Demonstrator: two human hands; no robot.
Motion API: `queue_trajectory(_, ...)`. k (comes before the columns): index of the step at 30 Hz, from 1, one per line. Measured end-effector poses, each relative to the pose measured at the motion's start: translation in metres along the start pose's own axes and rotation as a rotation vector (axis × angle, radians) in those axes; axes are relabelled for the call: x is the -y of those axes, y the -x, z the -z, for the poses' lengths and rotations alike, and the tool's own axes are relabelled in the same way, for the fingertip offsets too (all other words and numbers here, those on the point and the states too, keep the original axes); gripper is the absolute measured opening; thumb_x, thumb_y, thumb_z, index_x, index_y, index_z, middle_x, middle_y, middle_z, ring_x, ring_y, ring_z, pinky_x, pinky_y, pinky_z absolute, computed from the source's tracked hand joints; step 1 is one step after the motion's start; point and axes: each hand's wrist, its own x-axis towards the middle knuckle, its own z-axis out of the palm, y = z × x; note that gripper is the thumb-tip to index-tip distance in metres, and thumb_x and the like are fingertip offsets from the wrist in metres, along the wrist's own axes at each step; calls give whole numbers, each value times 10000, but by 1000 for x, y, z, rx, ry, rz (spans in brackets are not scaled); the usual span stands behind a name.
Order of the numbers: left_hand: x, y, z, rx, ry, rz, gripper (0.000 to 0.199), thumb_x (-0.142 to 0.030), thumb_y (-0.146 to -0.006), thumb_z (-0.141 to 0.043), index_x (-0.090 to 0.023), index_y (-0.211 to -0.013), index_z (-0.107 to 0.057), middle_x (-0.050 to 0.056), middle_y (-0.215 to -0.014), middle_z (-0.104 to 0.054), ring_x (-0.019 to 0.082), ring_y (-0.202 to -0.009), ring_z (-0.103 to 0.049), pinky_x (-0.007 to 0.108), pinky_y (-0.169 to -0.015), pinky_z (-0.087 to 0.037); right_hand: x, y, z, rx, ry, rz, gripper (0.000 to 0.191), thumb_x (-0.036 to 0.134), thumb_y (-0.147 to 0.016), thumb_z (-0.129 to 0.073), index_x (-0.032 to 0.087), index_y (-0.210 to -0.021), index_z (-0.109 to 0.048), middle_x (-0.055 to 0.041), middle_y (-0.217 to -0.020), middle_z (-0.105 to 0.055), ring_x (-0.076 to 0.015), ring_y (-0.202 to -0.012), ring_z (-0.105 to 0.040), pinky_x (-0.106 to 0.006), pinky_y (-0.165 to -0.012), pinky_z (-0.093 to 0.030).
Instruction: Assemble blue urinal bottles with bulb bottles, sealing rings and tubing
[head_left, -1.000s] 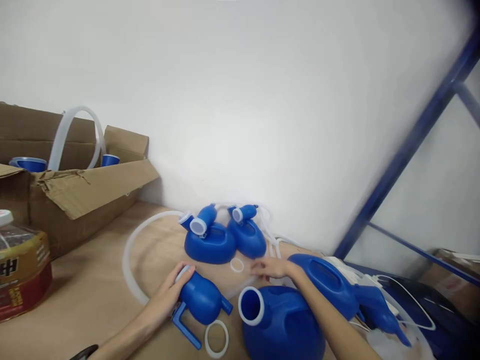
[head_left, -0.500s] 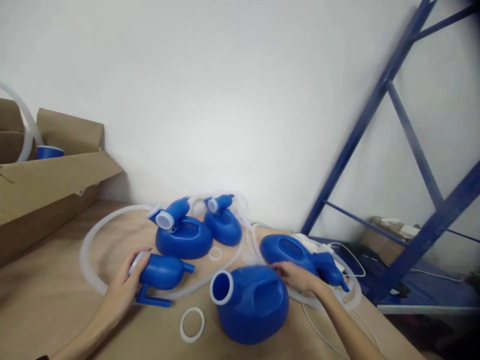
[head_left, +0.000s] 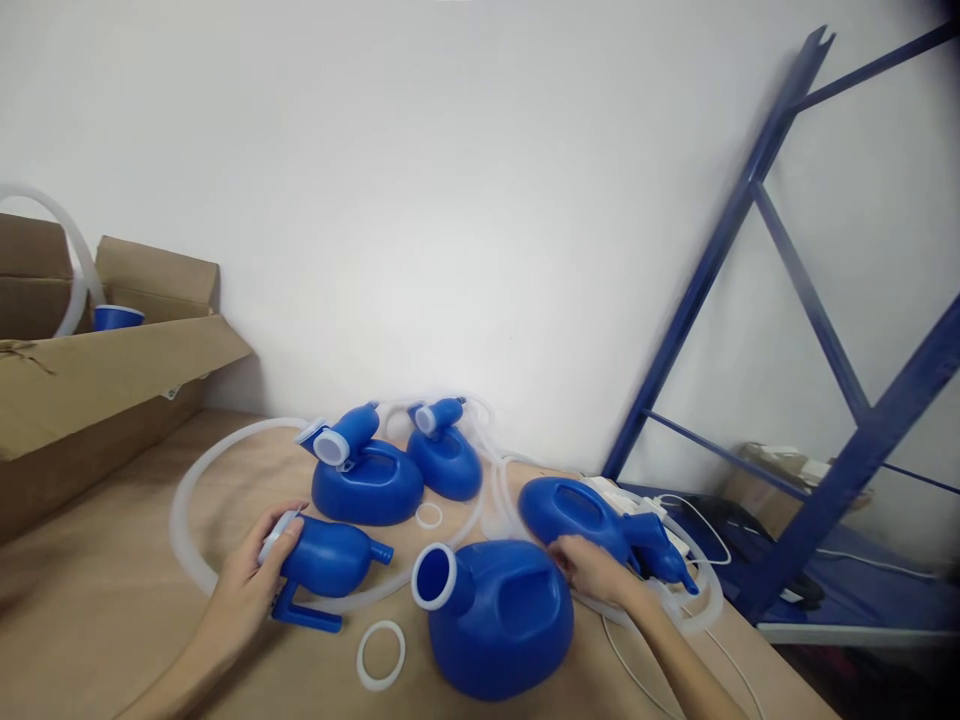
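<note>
My left hand is closed around the white-rimmed end of a blue plastic urinal cup, which lies sideways with its narrow spout to the right and an L-shaped handle below. In front of me a large blue urinal bottle stands on the table, its white-ringed mouth facing up and left. My right hand has its fingers curled at the far right edge of this bottle; the fingertips are partly hidden behind it. A loose white ring lies left of the bottle, and a smaller white ring lies farther back.
Two blue bottles with cups on top stand by the wall. Another bottle with a cup is at right. Clear tubing loops over the table. A cardboard box stands left; a blue metal rack rises right.
The view has shifted slightly. The urinal bottle's mouth sits a little farther left. My left hand keeps its hold on the cup, and my right hand stays by the bottle.
</note>
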Motion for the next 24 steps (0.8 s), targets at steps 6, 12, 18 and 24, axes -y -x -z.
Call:
queue_trajectory(6,-5,-2,5,-31,17,58,577,-772,-809,-594,-338,-1189,-625,1,-1063,-654,170,-822,-596,159,-552,-533,5,3,52,-382,-311,-51,630,555,-930,-434,106,-1318,-644,-124,-917,-751,-285,-786,-725,-410,-791,-569)
queue_trajectory(12,-5,-5,6,-47,6,63,563,-742,-823,-575,-346,-1220,-628,11,-1131,-644,169,-837,-607,166,-573,-559,28,34,155,-1203,-310,-48,585,689,-888,-491,149,-995,-687,-48,-696,-619,-203,-627,-595,-350,-656,-494)
queue_trajectory(18,-14,0,6,-46,20,70,656,-790,-822,-557,-288,-1242,-607,22,-1137,-609,163,-874,-592,144,-570,-538,82,73,200,-1539,-579,304,403,573,-858,-703,257,-1107,-714,-13,-797,-628,-178,-582,-537,-326,-532,-360)
queue_trajectory(24,-17,-1,9,-77,41,39,641,-764,-814,-623,-276,-1229,-623,4,-1139,-629,169,-942,-605,127,-624,-542,131,91,220,-1693,-815,734,301,454,-932,-724,363,-1215,-675,25,-921,-662,-154,-680,-601,-259,-503,-350)
